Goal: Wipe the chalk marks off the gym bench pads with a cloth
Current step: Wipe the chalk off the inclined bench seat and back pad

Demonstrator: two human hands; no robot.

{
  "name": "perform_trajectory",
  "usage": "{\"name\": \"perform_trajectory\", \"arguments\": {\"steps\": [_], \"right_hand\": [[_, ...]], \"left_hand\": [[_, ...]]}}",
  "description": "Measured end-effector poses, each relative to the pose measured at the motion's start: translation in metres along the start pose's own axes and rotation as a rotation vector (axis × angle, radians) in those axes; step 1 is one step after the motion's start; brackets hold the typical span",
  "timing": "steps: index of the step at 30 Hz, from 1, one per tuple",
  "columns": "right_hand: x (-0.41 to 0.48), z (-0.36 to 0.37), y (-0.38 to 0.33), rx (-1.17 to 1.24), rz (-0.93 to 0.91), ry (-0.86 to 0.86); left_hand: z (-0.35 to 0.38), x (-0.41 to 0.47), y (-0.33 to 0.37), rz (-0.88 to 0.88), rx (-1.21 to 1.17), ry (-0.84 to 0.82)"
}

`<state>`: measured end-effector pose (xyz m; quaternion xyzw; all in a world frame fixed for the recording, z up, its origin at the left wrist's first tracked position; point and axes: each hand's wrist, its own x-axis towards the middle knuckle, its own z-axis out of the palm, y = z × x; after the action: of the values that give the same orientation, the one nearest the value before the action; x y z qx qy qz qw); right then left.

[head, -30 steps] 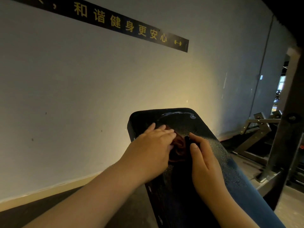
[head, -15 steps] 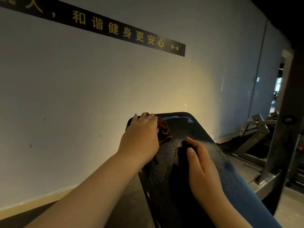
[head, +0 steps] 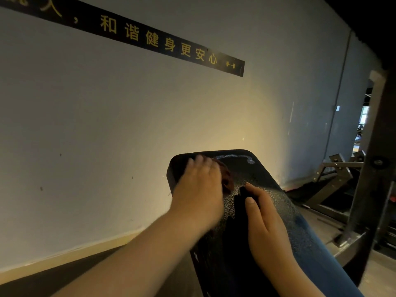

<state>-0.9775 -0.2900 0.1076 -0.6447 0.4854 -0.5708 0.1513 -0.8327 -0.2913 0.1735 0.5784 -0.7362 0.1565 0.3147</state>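
Note:
A dark, textured bench pad [head: 265,183] tilts up and away from me toward the wall. White chalk marks [head: 234,157] curl along its far edge, and pale specks cover the surface. My left hand [head: 199,189] presses a brown cloth [head: 227,181] onto the pad near its far left corner; the hand is motion-blurred and hides most of the cloth. My right hand [head: 264,219] lies flat on the middle of the pad, fingers straight, just right of the cloth and apart from it.
A pale wall stands close behind the pad, with a black sign strip [head: 171,45] of yellow characters. A dark upright rack post [head: 374,168] rises at the right. Angled metal frames [head: 334,174] sit on the floor behind it.
My left hand slid the cloth from the pad's middle up to its far left corner, then back a little toward me. My right hand stayed in place.

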Motion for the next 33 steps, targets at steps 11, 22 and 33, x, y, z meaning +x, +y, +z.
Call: {"name": "perform_trajectory", "arguments": {"steps": [11,22,33], "right_hand": [[-0.003,-0.002,-0.009,0.023,0.014,-0.031],[0.028,0.048,-0.043,-0.429,-0.081,-0.28],[0.061,0.042,-0.038,-0.291,-0.211,-0.202]], "left_hand": [[0.002,0.006,0.005,-0.019,-0.005,-0.094],[-0.014,0.027,-0.033,-0.15,-0.733,0.098],[0.008,0.035,-0.043,-0.087,-0.325,0.129]]}}
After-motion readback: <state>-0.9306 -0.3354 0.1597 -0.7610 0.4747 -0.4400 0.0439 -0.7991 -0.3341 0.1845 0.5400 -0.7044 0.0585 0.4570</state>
